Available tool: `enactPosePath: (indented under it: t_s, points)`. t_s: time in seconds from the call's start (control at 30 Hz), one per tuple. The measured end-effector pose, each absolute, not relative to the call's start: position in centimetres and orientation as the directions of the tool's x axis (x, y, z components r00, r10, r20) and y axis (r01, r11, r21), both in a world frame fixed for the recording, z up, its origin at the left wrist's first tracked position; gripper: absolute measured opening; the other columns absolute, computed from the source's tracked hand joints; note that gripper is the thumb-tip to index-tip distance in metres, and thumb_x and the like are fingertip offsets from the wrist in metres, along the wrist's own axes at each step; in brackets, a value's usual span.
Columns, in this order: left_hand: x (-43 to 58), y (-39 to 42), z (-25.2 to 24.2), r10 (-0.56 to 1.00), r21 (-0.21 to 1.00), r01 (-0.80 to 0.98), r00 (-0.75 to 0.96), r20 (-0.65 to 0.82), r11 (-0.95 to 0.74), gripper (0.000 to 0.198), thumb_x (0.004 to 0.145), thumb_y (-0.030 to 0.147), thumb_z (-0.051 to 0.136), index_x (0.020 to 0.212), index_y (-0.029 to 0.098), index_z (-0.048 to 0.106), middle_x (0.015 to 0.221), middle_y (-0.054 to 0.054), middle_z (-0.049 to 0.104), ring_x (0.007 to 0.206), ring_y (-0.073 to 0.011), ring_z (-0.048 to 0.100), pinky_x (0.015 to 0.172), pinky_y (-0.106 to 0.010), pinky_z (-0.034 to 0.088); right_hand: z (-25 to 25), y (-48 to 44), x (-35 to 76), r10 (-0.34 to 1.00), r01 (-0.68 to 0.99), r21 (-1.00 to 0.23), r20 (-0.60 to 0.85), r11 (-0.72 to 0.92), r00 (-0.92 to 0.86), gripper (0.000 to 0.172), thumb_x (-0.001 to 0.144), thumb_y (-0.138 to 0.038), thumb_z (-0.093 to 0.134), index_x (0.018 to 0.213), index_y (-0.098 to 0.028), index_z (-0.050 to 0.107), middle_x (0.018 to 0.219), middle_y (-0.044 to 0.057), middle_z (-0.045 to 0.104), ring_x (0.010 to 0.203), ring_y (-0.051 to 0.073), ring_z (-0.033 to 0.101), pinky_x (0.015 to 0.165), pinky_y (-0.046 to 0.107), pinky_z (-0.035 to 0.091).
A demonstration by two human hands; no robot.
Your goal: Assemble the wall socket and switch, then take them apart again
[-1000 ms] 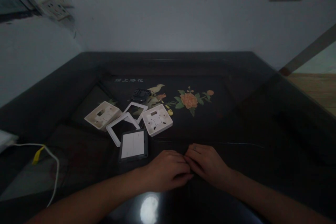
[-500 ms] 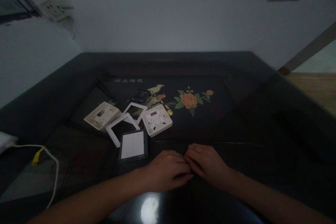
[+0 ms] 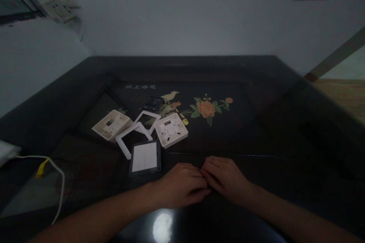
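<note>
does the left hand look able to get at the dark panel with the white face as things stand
Probably yes: the left hand rests close by, against the right hand, and nothing visible lies between it and the dark panel or covers the panel's white face.

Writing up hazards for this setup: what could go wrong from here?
1. The dark panel sits close to the left hand; a sweep that way might knock it.
2. The front white frame and rear white frame are crowded together, so lifting one could drag the other.
3. The white cable runs down toward the left forearm in view; an arm movement might snag it.
</note>
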State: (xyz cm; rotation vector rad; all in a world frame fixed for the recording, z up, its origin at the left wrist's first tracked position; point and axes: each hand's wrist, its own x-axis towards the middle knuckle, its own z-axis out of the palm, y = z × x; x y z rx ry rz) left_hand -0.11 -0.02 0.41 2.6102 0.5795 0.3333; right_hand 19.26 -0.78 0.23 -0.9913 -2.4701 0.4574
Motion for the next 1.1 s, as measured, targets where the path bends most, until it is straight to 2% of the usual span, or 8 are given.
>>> enactPosePath:
  t_s: [0.6, 1.1]
  points:
    - [-0.12, 0.02, 0.49, 0.446, 0.475, 0.339, 0.885, 0.130, -0.812, 0.015, 0.091, 0.023, 0.060, 0.079, 0.018, 0.067, 0.077, 0.000, 0.073, 0.074, -0.0164, 0.070, 0.067, -0.027, 0.049, 0.15, -0.72, 19.26, 0.710, 0.565, -0.456, 0.262, 0.688, -0.654, 0.030, 0.099, -0.021, 0.040, 0.076, -0.018, 0.059, 0.070, 0.003, 0.063, 0.064, 0.015, 0.058, 0.061, 0.027, 0.042]
    - [-0.12, 0.06, 0.49, 0.445, 0.467, 0.342, 0.887, 0.127, -0.816, 0.019, 0.093, 0.023, 0.057, 0.076, 0.017, 0.066, 0.074, -0.001, 0.073, 0.072, -0.0161, 0.068, 0.066, -0.026, 0.048, -0.15, -0.48, 19.46, 0.704, 0.544, -0.482, 0.257, 0.687, -0.661, 0.029, 0.099, -0.023, 0.041, 0.077, -0.018, 0.059, 0.072, 0.003, 0.064, 0.066, 0.014, 0.059, 0.062, 0.026, 0.043]
